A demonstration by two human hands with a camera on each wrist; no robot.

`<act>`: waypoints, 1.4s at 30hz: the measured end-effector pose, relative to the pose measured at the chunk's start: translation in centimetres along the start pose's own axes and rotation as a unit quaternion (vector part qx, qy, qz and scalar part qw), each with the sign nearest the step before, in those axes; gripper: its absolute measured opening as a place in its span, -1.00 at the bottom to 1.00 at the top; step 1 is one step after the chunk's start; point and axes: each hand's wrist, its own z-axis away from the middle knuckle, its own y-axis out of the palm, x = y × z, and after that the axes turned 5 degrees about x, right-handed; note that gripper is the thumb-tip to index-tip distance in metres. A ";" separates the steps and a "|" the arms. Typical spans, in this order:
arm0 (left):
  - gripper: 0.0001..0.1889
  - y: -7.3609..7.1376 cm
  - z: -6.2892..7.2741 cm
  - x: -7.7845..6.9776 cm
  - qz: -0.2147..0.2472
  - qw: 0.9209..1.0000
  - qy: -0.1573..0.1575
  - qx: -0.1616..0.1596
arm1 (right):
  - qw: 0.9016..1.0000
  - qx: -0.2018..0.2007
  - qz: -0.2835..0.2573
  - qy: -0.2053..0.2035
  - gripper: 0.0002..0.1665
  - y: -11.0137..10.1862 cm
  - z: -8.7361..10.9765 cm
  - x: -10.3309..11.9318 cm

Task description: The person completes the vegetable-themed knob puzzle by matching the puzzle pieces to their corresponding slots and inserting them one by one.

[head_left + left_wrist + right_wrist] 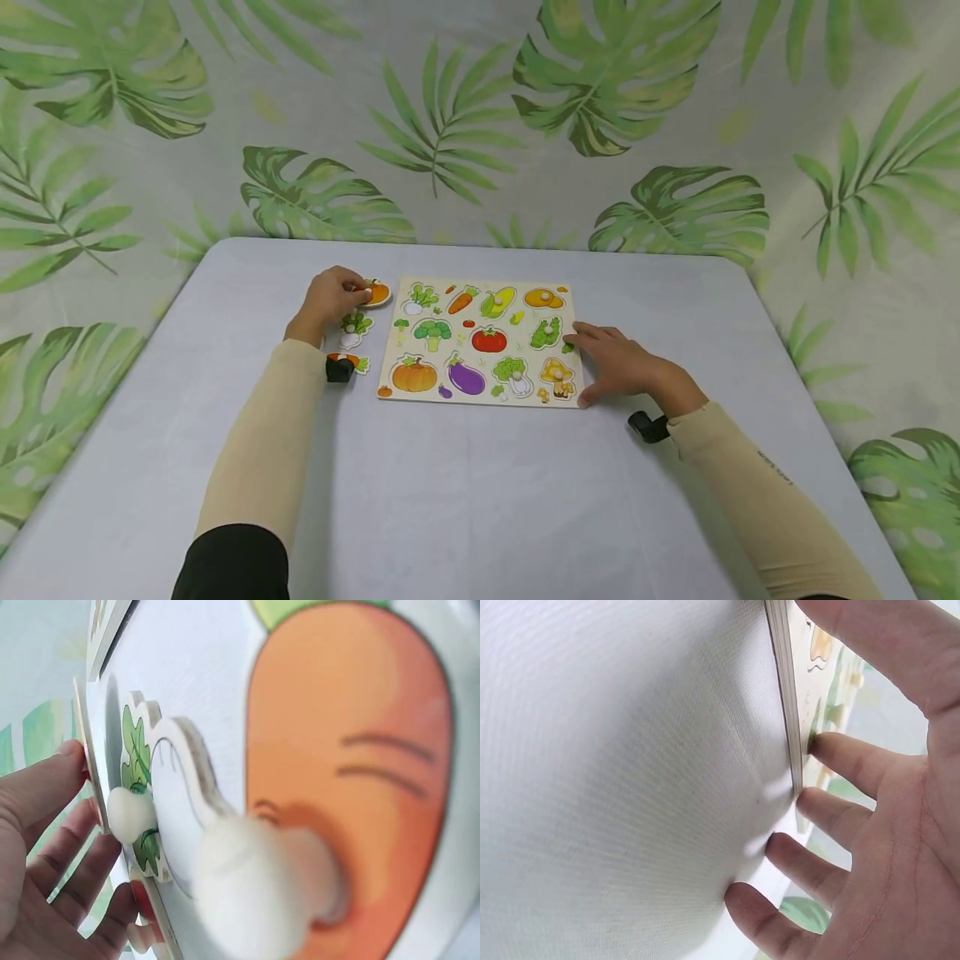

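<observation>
At the board's upper left corner, my left hand (330,298) pinches an orange pumpkin puzzle piece (378,293) between thumb and fingers. The left wrist view shows this held piece (88,754) edge-on, tilted up. Just below that hand lie a turnip piece (354,330) and a carrot piece (362,364), both with white knobs. A reddish knobbed piece (142,900) lies by the lower fingers, hidden in the head view. My right hand (626,364) rests at the right edge of the wooden vegetable puzzle board (390,367), fingers spread, thumb at its lower corner.
On the board, knobbed pieces such as corn (498,302), peas (547,332), cabbage (513,377) and mushroom (558,377) sit in place. A white cloth covers the table (465,492). Behind it hangs a leaf-patterned curtain (465,217).
</observation>
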 end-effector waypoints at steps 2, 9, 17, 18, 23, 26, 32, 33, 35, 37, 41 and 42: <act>-0.67 -0.2 0.1 0.1 0.017 1.000 0.009 -0.009 | 1.000 -0.003 0.004 -0.002 0.20 0.0 -0.1 0.0; -0.70 -1.2 0.5 -0.2 0.018 0.995 0.084 -0.044 | 1.000 -0.001 0.017 -0.002 0.22 0.1 -0.3 -0.4; -0.71 -2.0 2.1 -2.2 -0.055 0.990 0.130 -0.027 | 1.000 -0.004 0.011 -0.002 0.21 0.1 0.1 -0.6; -0.72 -2.0 2.4 -2.4 -0.062 0.988 0.139 -0.026 | 1.000 -0.005 0.011 -0.004 0.21 0.1 0.1 -0.5; -0.77 -1.5 4.1 -3.1 -0.072 0.981 0.177 -0.016 | 1.000 -0.006 0.003 -0.001 0.21 0.2 0.2 -0.5; -0.79 -1.0 5.0 -3.2 -0.073 0.980 0.186 -0.009 | 1.000 -0.005 -0.002 0.004 0.20 0.4 0.1 -0.5; -0.80 0.2 6.6 -3.2 -0.086 0.973 0.213 0.014 | 1.000 0.000 -0.007 0.007 0.21 0.9 0.2 -0.6; -0.80 0.4 6.8 -3.1 -0.088 0.972 0.219 0.019 | 1.000 0.000 -0.007 0.007 0.20 0.9 0.2 -0.6; -0.81 0.8 7.3 -3.1 -0.094 0.970 0.223 0.024 | 1.000 -0.001 -0.005 0.004 0.20 0.8 0.2 -0.5; -0.81 1.2 7.8 -3.2 -0.097 0.969 0.224 0.031 | 1.000 -0.002 -0.003 0.002 0.20 0.6 0.1 -0.4; -0.84 1.8 8.5 -3.2 -0.102 0.969 0.221 0.039 | 1.000 0.000 -0.001 -0.003 0.19 0.2 0.0 -0.1; -0.85 2.0 8.7 -3.1 -0.102 0.969 0.223 0.041 | 1.000 0.000 0.000 -0.004 0.19 0.1 0.0 0.0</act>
